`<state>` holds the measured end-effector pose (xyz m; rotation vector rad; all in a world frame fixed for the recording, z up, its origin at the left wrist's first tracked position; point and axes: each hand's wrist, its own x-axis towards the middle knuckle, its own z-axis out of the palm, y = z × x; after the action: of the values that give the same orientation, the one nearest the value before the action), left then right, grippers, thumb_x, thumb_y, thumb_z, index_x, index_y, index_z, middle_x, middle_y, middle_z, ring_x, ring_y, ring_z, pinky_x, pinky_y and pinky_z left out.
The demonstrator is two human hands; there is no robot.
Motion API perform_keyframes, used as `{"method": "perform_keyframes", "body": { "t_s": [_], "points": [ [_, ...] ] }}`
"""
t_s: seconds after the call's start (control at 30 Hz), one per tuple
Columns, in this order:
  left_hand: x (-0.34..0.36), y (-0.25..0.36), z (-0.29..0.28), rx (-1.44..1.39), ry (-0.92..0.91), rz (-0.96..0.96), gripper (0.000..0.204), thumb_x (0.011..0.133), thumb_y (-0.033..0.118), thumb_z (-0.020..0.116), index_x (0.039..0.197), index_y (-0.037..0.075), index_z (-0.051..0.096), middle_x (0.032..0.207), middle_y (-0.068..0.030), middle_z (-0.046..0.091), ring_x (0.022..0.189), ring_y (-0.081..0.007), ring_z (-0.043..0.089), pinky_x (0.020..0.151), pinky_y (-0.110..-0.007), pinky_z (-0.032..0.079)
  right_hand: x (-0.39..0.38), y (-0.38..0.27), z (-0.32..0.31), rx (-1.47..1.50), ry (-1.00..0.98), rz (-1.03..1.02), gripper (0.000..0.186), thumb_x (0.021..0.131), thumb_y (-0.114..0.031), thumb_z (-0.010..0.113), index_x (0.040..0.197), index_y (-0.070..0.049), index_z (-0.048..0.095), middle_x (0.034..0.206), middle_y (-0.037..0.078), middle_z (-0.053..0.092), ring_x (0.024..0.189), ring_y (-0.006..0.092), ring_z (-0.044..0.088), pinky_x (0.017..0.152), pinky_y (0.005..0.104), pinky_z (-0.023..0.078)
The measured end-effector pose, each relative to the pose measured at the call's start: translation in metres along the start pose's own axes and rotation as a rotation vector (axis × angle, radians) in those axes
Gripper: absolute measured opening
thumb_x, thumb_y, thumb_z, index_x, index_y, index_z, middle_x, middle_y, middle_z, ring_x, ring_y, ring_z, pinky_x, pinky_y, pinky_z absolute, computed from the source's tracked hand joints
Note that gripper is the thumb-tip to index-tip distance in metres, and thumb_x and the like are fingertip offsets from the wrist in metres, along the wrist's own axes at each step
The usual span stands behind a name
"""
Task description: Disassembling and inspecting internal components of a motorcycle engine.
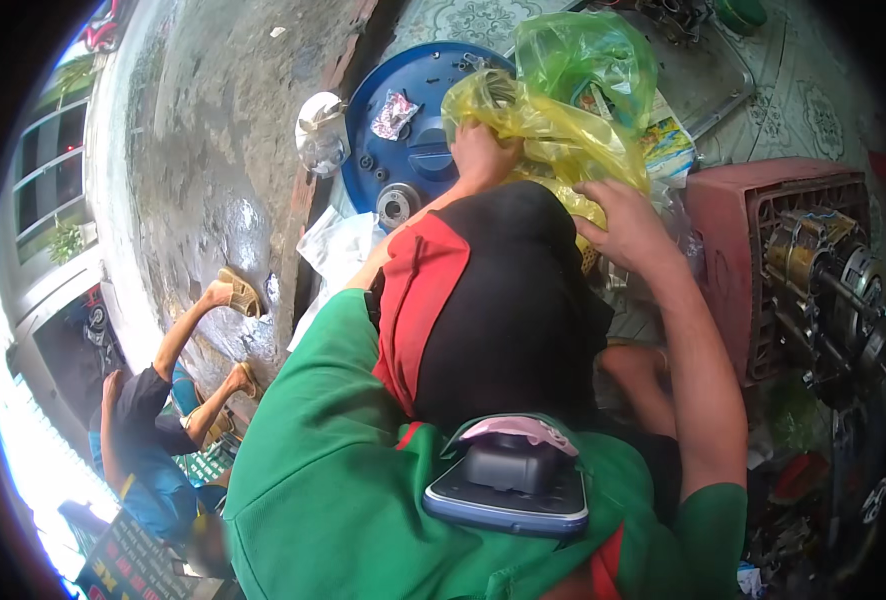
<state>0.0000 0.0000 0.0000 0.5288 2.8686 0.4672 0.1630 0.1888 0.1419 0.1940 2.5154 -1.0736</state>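
A yellow plastic bag (573, 135) is spread out in front of my knees, and a metal part shows dimly through its left end. My left hand (485, 155) reaches to that end, its fingers hidden by the film. At the bag's right side is my right hand (628, 228), thumb and fingers apart, fingertips at the bag's edge. A green plastic bag (588, 60) lies just beyond the yellow one. Left of my left hand is a round blue drum lid (428, 120) carrying a metal ring-shaped part (398, 205), small hardware and a crumpled wrapper (394, 114).
A red plastic crate (733, 215) stands at the right, with an engine assembly (833, 280) beside it. A metal tray (708, 75) lies at the far right. White plastic bags (338, 245) lie left of my knee. Another person (163, 440) sits at the lower left.
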Motion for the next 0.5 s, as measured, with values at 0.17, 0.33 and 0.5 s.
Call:
{"method": "perform_keyframes", "body": {
  "t_s": [0.17,0.33,0.5],
  "points": [
    [0.003,-0.006,0.014,-0.238,-0.070,-0.344,0.057,0.069,0.044,0.078,0.112,0.008,0.067,0.125,-0.0143,0.054,0.121,-0.0335,0.048,0.100,-0.052,0.039,-0.003,-0.003,-0.005,0.064,0.043,-0.009,0.045,0.080,-0.019,0.070,0.122,-0.004,0.061,0.115,0.017,0.062,0.111,0.0350,0.058,0.096,0.0393,0.046],
    [0.000,0.006,0.030,-0.136,0.140,-0.278,0.064,0.068,0.048,0.077,0.120,0.012,0.063,0.130,-0.0151,0.046,0.128,-0.0380,0.037,0.104,-0.054,0.034,-0.008,-0.002,-0.014,0.106,0.098,-0.044,0.047,0.078,-0.017,0.071,0.121,-0.003,0.061,0.115,0.016,0.063,0.110,0.0344,0.059,0.096,0.0390,0.046],
    [0.010,0.014,0.030,-0.186,0.102,-0.395,0.073,0.067,0.052,0.077,0.128,0.017,0.057,0.136,-0.0190,0.038,0.133,-0.0417,0.029,0.107,-0.057,0.029,-0.019,0.004,-0.017,0.170,0.141,-0.078,0.043,0.084,-0.030,0.072,0.117,-0.002,0.064,0.110,0.016,0.066,0.104,0.0325,0.063,0.091,0.0399,0.049]
  ]
}}
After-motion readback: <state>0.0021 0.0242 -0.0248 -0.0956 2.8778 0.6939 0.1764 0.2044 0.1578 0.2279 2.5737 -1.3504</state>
